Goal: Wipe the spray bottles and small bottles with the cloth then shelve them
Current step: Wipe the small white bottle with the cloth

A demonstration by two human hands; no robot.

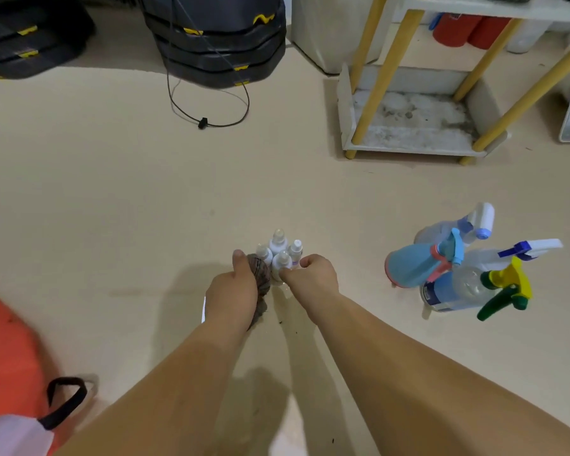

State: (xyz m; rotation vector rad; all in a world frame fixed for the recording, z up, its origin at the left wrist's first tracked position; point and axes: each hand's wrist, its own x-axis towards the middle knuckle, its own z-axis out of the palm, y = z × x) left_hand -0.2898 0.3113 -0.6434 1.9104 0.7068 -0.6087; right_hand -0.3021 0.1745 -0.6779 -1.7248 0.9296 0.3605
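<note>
Small bottles (278,248): I count four, white with pale caps, standing upright in a tight bunch on the floor in the middle of my view, just beyond both hands.
Nearest bottle (281,262): it stands at the near edge of the bunch, between the cloth on its left and the right hand's fingertips on its right.
Left hand (236,287): its grip is clamped on the cloth, with the thumb pointing away from me and the knuckles just left of the bunch.
Cloth (261,274): brownish-grey and wadded up, it bulges out of the right side of the left hand against the bunch, and a tail hangs down toward me.
Right hand (315,274): the fingers are curled and their tips are at the nearest bottle's side. I cannot tell whether the grip has actually closed on the bottle or only touches it.
Spray bottles (461,268): a separate huddle on the floor well to the right. It includes a blue one with pink trim, clear ones with white and blue triggers, and one with a yellow and green trigger.
Shelf (405,148): far right, white boards on yellow legs. The bottom board is stained and bare, and I see red containers behind it.
Floor (112,192): beige, with a loop of thin cord lying far from me.
Black cases (218,44): stacked at the far left and centre.
Orange bag (7,350): near left corner, with a black strap.
</note>
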